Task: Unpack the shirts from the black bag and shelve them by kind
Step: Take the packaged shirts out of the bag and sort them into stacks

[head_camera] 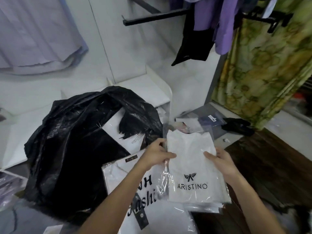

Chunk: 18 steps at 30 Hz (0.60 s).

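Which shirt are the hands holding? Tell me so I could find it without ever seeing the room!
Find the big crinkly black bag on the floor. Just right of it, the left hand and right hand hold a folded white shirt in clear plastic. It says ARISTINO under a small winged logo, while the packet beside it has big black lettering.

A low white shelf unit (157, 92) stands on the floor, with packets dimly visible under its top board. The torn black bag (76, 149) slumps against its front edge. On the grey floor (217, 134) by its right corner lie clear-wrapped packets (211, 119) and a black bundle (238, 126). Dark wood flooring (273, 168) begins further right.
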{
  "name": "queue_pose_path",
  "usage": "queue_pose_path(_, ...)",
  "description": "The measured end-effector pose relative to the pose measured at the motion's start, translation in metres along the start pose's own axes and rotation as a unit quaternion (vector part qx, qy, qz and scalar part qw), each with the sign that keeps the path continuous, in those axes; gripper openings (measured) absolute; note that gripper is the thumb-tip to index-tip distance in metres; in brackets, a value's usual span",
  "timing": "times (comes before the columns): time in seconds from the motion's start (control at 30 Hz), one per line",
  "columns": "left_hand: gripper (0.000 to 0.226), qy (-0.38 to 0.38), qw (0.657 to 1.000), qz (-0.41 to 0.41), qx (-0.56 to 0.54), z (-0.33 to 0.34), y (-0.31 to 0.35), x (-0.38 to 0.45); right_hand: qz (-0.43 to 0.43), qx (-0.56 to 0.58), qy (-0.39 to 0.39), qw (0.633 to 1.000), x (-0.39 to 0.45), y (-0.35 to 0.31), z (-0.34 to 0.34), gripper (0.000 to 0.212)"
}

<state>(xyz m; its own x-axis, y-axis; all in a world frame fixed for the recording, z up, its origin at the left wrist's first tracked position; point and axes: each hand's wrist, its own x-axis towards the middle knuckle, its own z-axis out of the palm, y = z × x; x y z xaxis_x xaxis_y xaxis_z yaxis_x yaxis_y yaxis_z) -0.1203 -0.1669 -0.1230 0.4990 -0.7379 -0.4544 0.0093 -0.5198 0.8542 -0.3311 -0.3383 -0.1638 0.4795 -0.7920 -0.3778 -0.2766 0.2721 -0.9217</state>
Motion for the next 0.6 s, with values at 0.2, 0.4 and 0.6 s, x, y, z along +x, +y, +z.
queue_pose_path(0.2,0.087,0.024,0.977,-0.016,0.209,0.022,-0.024,0.028,0.068,-0.093,0.025,0.993,0.019,0.044,-0.015,0.025)
queue_pose_path(0.4,0.038,0.134,0.983,0.010,0.124,-0.026,-0.035,0.028,0.008,-0.334,0.120,0.935,0.025,0.040,0.001,0.102)
queue_pose_path(0.6,0.027,0.320,0.934,-0.114,-0.112,-0.113,-0.086,0.063,-0.174,-0.337,0.020,0.925,0.031,0.005,0.070,0.064)
